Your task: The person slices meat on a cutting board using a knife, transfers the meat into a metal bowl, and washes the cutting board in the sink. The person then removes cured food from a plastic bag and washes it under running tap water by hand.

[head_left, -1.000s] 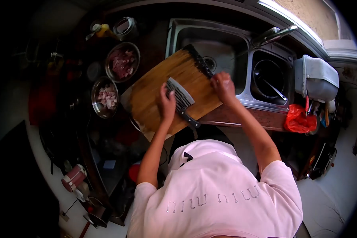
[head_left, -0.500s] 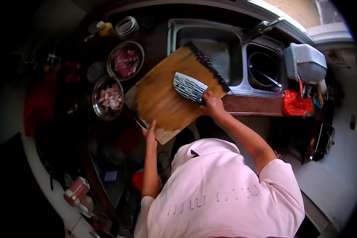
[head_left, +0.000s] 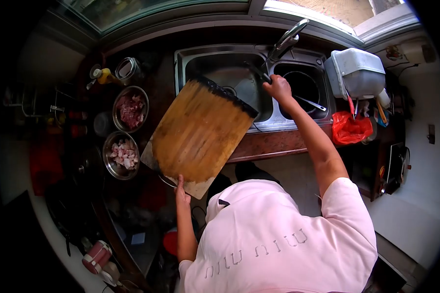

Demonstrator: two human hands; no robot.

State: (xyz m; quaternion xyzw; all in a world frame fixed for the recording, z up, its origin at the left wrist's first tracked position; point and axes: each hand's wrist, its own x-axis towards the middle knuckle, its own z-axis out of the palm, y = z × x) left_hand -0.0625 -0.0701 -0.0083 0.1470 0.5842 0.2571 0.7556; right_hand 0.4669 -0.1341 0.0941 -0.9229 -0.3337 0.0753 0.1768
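Observation:
My left hand (head_left: 181, 194) grips the near corner of a wooden cutting board (head_left: 198, 134), its thumb on top and its other fingers hidden beneath. The board is tilted, its dark, worn far end reaching over the front of the sink. In my right hand (head_left: 279, 90) is a kitchen knife (head_left: 257, 72), held by the handle above the sink near the faucet. Its blade is seen nearly edge-on. Left of the board, a metal bowl holds red meat (head_left: 131, 110), and a second one nearer me holds pale diced meat (head_left: 124, 154).
A double steel sink (head_left: 181, 61) lies ahead, with a faucet (head_left: 287, 39) at its back and a dark pan (head_left: 303, 83) in the right basin. A grey lidded container (head_left: 359, 73) and a red plastic bag (head_left: 351, 128) stand right. Jars (head_left: 127, 70) stand back left.
My right hand has lifted the knife off the board and carried it forward over the sink. The camera view has shifted too, showing more of the window and faucet.

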